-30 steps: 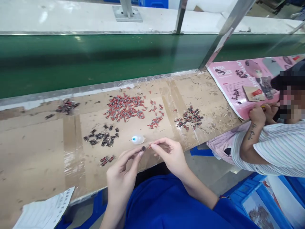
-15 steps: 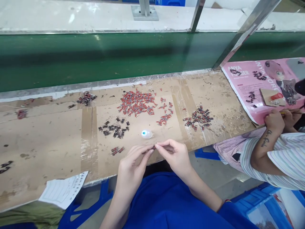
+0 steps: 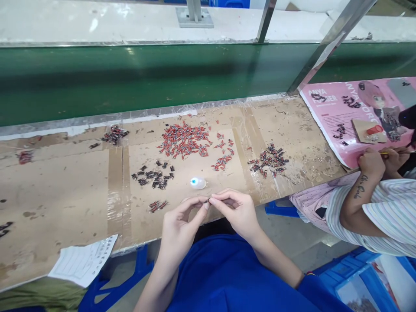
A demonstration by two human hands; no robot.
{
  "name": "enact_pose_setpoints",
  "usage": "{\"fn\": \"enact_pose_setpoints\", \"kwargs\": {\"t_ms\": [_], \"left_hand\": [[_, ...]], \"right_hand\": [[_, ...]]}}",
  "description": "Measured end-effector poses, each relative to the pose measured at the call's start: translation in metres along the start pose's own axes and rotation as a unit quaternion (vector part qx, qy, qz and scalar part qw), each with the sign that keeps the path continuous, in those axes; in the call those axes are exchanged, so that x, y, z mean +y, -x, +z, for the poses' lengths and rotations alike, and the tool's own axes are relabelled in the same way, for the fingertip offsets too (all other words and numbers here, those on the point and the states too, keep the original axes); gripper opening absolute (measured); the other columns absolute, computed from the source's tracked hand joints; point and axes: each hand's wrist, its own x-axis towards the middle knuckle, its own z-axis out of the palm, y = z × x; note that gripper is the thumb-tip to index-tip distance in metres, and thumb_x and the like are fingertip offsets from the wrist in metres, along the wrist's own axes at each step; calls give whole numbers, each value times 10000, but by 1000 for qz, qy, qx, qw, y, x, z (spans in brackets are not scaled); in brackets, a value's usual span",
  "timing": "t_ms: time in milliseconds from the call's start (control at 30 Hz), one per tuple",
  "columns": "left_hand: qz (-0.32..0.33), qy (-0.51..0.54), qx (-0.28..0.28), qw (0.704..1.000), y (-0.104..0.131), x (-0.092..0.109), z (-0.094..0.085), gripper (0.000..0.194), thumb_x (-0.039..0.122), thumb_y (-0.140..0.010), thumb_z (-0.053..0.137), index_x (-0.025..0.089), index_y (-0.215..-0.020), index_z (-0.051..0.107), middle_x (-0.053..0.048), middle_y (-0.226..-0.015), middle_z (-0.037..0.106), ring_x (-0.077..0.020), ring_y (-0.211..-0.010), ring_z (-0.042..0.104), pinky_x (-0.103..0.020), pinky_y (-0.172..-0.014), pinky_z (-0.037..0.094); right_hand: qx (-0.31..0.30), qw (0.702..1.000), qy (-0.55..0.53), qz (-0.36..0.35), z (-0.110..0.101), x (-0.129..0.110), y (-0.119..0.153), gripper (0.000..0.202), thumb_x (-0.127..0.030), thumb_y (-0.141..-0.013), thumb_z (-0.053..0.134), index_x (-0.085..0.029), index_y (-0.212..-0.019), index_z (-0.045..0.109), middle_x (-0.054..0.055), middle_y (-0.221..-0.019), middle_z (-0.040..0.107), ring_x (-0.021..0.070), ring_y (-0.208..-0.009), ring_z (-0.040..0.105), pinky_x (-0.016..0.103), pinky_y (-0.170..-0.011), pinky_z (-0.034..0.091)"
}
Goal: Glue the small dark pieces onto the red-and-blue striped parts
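My left hand (image 3: pixel 183 221) and my right hand (image 3: pixel 235 211) meet fingertip to fingertip over the near edge of the cardboard-covered table. Both pinch a tiny dark part (image 3: pixel 207 201), mostly covered by the fingers. Just beyond them a small white bottle with a blue tip (image 3: pixel 198 183) lies on its side. Left of my hands is a little group of red-and-black pieces (image 3: pixel 157 206), and farther off a cluster of black pieces (image 3: pixel 154 174). A wide pile of small red pieces (image 3: pixel 184 139) spreads behind the bottle. Red-and-black pieces (image 3: pixel 269 160) are heaped to the right.
A co-worker's hands (image 3: pixel 373 164) work at the right beside a pink printed sheet (image 3: pixel 328 119). A lined paper (image 3: pixel 82 262) hangs over the front edge at left. A green belt (image 3: pixel 136 82) runs behind the table, with a slanted metal post (image 3: pixel 325 50) at right.
The view has shifted slightly, so the table's contents sit a little farther left. Both hands keep their pinch at nearly the same place, with only small finger movement.
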Motion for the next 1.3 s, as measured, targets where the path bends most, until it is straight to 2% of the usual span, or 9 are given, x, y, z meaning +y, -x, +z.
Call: {"fn": "enact_pose_setpoints", "kwargs": {"t_ms": [267, 600, 700, 767, 833, 900, 1000, 1167, 1300], "left_hand": [[6, 25, -3, 1000, 3, 9, -5, 116, 280, -734, 733, 180, -787, 760, -46, -770, 750, -172, -740, 701, -252, -721, 580], [-5, 52, -12, 999, 4, 17, -17, 78, 228, -725, 702, 184, -766, 753, -36, -749, 753, -169, -736, 713, -231, -705, 582], [-6, 46, -11, 999, 4, 14, -19, 92, 253, -733, 696, 180, -763, 745, -40, -749, 754, -181, -736, 718, -246, -699, 587], [-7, 25, -3, 1000, 5, 7, -26, 123, 288, -745, 696, 177, -777, 740, -48, -768, 757, -194, -747, 721, -269, -709, 591], [-2, -24, 34, 999, 6, -5, -39, 168, 335, -764, 695, 179, -813, 737, -58, -812, 760, -207, -782, 720, -304, -757, 590], [21, -101, 107, 989, 5, -20, -57, 201, 373, -789, 680, 193, -859, 733, -61, -881, 763, -218, -864, 713, -348, -856, 569], [69, -233, 159, 957, -1, -43, -83, 206, 403, -820, 649, 227, -888, 731, -58, -917, 758, -246, -939, 683, -411, -908, 537], [145, -361, 130, 912, -16, -58, -109, 229, 421, -876, 577, 256, -863, 736, -78, -948, 745, -298, -999, 641, -496, -951, 481], [135, -370, 126, 911, -30, -48, -113, 265, 479, -860, 597, 252, -885, 732, -80, -985, 738, -290, -993, 651, -464, -941, 481]], "right_hand": [[-32, 999, -17, 40, -1, -7, 2, 167, -262, -740, 779, -222, -900, 803, 35, -852, 806, 184, -775, 768, 300, -766, 639], [-79, 985, -98, 118, 6, -7, -7, 155, -262, -619, 881, -246, -746, 793, -3, -767, 803, 174, -724, 769, 291, -746, 647], [-76, 991, -63, 86, 10, -7, -4, 119, -266, -653, 864, -249, -748, 794, 7, -775, 803, 182, -732, 767, 295, -726, 644], [-61, 998, -5, 27, 9, -7, -4, 127, -246, -681, 846, -249, -799, 800, 17, -799, 803, 184, -738, 759, 302, -721, 638], [-25, 996, 68, -48, 5, -6, -7, 142, -219, -720, 814, -249, -858, 799, 26, -839, 800, 175, -730, 743, 310, -732, 626], [22, 986, 129, -100, -2, -3, -13, 131, -217, -767, 770, -246, -893, 790, 32, -863, 791, 169, -727, 726, 319, -734, 615], [60, 974, 185, -119, -10, 5, -25, 127, -268, -808, 732, -239, -925, 771, 48, -900, 768, 185, -775, 711, 335, -723, 605], [-17, 960, 257, -114, -6, 25, -39, 348, -356, -781, 767, -252, -1109, 718, 89, -1130, 706, 242, -1055, 662, 368, -812, 589], [-63, 940, 304, -139, 4, 40, -45, 439, -374, -760, 795, -256, -1167, 681, 101, -1176, 674, 276, -1151, 604, 460, -994, 513]]}}
